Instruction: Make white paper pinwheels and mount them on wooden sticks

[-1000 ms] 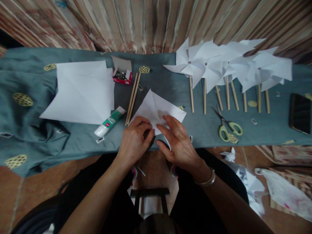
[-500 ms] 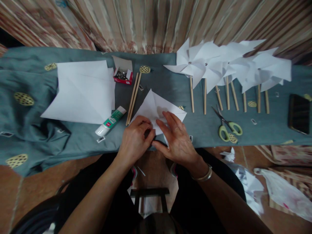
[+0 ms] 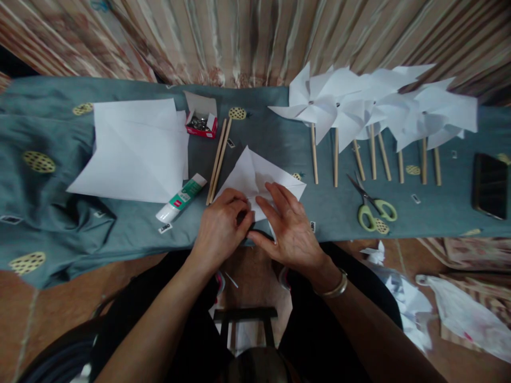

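Observation:
A creased sheet of white paper (image 3: pixel 255 173) lies at the table's front, one corner pointing away from me. My left hand (image 3: pixel 221 221) is closed over its near left part, thumb and fingers bent together at the edge; the fingertips are partly hidden. My right hand (image 3: pixel 289 226) rests on the near right part with its fingers spread, the thumb reaching toward my left hand. Left of the paper are two wooden sticks (image 3: pixel 219 159) and a green and white glue stick (image 3: pixel 181 198). Scissors with green handles (image 3: pixel 375 207) lie open to the right.
White paper sheets (image 3: pixel 138 151) lie at the left beside a small red open box of metal pins (image 3: pixel 200 123). Several paper pinwheels on sticks (image 3: pixel 343 103) lie at the back right. A phone (image 3: pixel 490 186) is near the right end of the cloth-covered table (image 3: pixel 263 114).
Almost nothing differs. The fingers of my right hand have shifted very slightly over the paper; the paper and the other things keep their places.

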Motion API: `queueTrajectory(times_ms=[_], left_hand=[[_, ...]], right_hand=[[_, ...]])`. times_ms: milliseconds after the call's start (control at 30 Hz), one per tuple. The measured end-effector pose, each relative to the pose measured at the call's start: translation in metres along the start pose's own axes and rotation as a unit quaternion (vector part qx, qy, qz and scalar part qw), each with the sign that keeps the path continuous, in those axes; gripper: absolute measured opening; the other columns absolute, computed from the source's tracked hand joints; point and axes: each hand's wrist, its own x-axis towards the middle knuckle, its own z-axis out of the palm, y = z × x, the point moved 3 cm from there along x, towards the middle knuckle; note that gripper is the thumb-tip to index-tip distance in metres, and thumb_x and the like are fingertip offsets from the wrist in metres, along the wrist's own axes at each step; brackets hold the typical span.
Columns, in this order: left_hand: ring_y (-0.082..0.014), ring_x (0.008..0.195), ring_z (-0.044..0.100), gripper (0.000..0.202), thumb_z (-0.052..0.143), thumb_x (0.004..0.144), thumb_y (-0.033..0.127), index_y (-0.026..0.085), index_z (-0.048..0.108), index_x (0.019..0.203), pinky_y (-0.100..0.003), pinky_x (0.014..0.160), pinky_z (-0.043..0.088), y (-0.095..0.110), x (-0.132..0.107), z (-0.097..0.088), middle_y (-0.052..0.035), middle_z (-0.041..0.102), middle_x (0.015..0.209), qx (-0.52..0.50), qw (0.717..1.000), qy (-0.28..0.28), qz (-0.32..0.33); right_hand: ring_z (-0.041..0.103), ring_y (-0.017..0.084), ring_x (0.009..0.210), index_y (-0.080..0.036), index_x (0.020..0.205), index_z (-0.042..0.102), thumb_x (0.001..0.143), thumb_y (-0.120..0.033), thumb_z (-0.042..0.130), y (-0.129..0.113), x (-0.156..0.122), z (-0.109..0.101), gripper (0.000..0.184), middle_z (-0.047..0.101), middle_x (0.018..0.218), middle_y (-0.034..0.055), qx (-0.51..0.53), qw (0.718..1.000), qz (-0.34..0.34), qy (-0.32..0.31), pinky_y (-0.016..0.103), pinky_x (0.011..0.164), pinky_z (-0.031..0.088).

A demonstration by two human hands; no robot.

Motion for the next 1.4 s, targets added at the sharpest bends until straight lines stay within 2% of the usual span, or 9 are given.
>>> queueTrajectory(times_ms=[300,467,633,700,800,933,1033,1167,1400], left_hand=[[-0.0165,0.079,0.062,0.012,0.057,0.085,0.02,0.015,0.065,0.077,-0.029,0.071,0.052,0.0,0.0,0.0,-0.0058,0.064,0.093,0.009,1.0,0.003,0.007],[-0.0196,0.09,0.061,0.017,0.052,0.09,0.02,0.013,0.067,0.093,-0.033,0.079,0.053,0.008,-0.004,-0.001,-0.0086,0.063,0.098,0.022,0.997,0.032,0.061],[-0.0233,0.093,0.057,0.018,0.054,0.09,0.024,0.014,0.069,0.092,-0.041,0.084,0.052,0.01,-0.006,0.003,-0.0089,0.066,0.097,0.037,0.995,0.007,0.095],[-0.0239,0.093,0.057,0.017,0.057,0.088,0.025,0.015,0.07,0.094,-0.041,0.084,0.052,0.009,-0.006,0.003,-0.0084,0.066,0.097,0.04,0.995,-0.002,0.094],[-0.0248,0.094,0.057,0.017,0.061,0.086,0.025,0.013,0.07,0.095,-0.042,0.084,0.052,0.008,-0.006,0.002,-0.0093,0.066,0.099,0.043,0.995,-0.004,0.089],[-0.0258,0.095,0.057,0.019,0.062,0.086,0.023,0.012,0.07,0.099,-0.042,0.084,0.052,0.009,-0.007,0.002,-0.0101,0.067,0.101,0.054,0.995,-0.002,0.087],[-0.0258,0.095,0.057,0.02,0.061,0.086,0.024,0.013,0.07,0.1,-0.042,0.084,0.052,0.009,-0.008,0.003,-0.0098,0.067,0.102,0.063,0.994,-0.003,0.089],[-0.0254,0.097,0.057,0.019,0.059,0.087,0.023,0.017,0.07,0.101,-0.044,0.086,0.051,0.008,-0.008,0.002,-0.0089,0.067,0.103,0.076,0.993,-0.01,0.091],[-0.0274,0.108,0.054,0.025,0.057,0.084,0.016,0.021,0.068,0.106,-0.05,0.095,0.045,0.006,-0.009,-0.004,-0.0073,0.067,0.114,0.075,0.992,-0.013,0.099]], right_hand=[[0.024,0.033,0.145,-0.016,0.133,0.046,0.087,-0.051,0.055,-0.003,0.002,0.005,0.058,0.036,0.151,0.0194,-0.004,1.0,0.011,0.005,0.056,0.105,0.039],[0.019,0.031,0.147,-0.016,0.133,0.045,0.086,-0.045,0.056,-0.002,0.006,0.008,0.056,0.034,0.153,0.0179,0.02,1.0,0.012,0.0,0.055,0.108,0.036],[0.017,0.031,0.148,-0.016,0.132,0.045,0.085,-0.036,0.056,0.0,0.007,0.008,0.053,0.034,0.153,0.0172,0.031,0.999,0.018,-0.005,0.054,0.11,0.032],[0.018,0.032,0.148,-0.016,0.132,0.047,0.083,-0.04,0.06,0.001,0.006,0.004,0.056,0.035,0.153,0.018,0.029,0.999,0.023,-0.017,0.055,0.11,0.031],[0.02,0.034,0.147,-0.016,0.136,0.046,0.079,-0.055,0.064,0.005,0.004,-0.007,0.071,0.033,0.153,0.0193,0.042,0.999,0.016,-0.03,0.055,0.112,0.029],[0.022,0.032,0.147,-0.019,0.145,0.036,0.081,-0.066,0.057,0.023,0.003,-0.024,0.082,0.03,0.156,0.0171,0.069,0.997,0.042,-0.011,0.057,0.114,0.027],[0.029,0.032,0.145,-0.017,0.144,0.038,0.088,-0.062,0.049,0.041,0.004,-0.029,0.073,0.034,0.154,0.0185,0.066,0.993,0.094,0.013,0.058,0.112,0.029],[0.042,0.029,0.137,-0.014,0.138,0.047,0.097,-0.05,0.04,0.05,0.005,-0.031,0.056,0.048,0.145,0.0178,0.062,0.993,0.102,0.027,0.052,0.11,0.036],[0.06,0.027,0.118,-0.017,0.119,0.064,0.096,-0.041,0.047,0.05,-0.005,-0.041,0.037,0.067,0.122,0.0119,0.082,0.989,0.107,0.06,0.047,0.102,0.048]])
